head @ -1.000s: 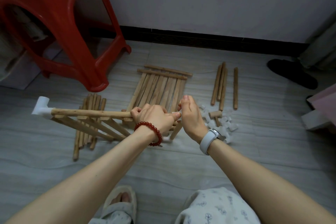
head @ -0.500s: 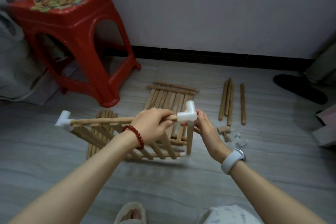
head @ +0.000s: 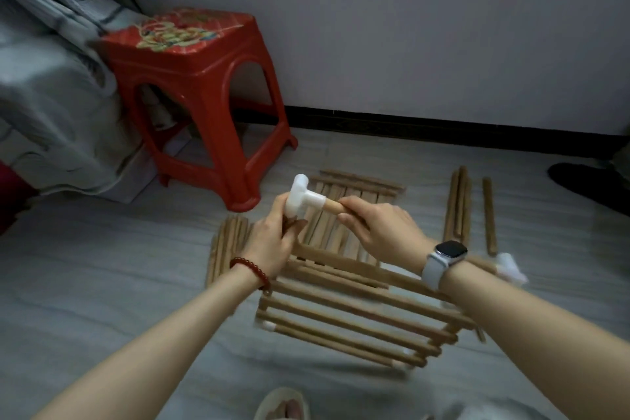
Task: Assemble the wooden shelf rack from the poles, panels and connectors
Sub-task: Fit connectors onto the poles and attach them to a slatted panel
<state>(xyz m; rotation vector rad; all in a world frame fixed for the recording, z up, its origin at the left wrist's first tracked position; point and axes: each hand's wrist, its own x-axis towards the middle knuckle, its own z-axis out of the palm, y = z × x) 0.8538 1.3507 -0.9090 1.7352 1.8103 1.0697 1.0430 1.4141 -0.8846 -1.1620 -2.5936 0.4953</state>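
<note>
step: we push white plastic corner connector (head: 303, 198) onto round wooden pole (head: 332, 206) | left hand (head: 272, 242) grips connector | right hand (head: 381, 228), at 3 o'clock, pinches pole | tip: push straight, hold both tight

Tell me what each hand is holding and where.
Left hand grips the white connector at its lower end; right hand grips the wooden pole just behind that connector.

No legible text, labels or numbers; red stool (head: 191, 54) top bears only blurred floral pattern.
</note>
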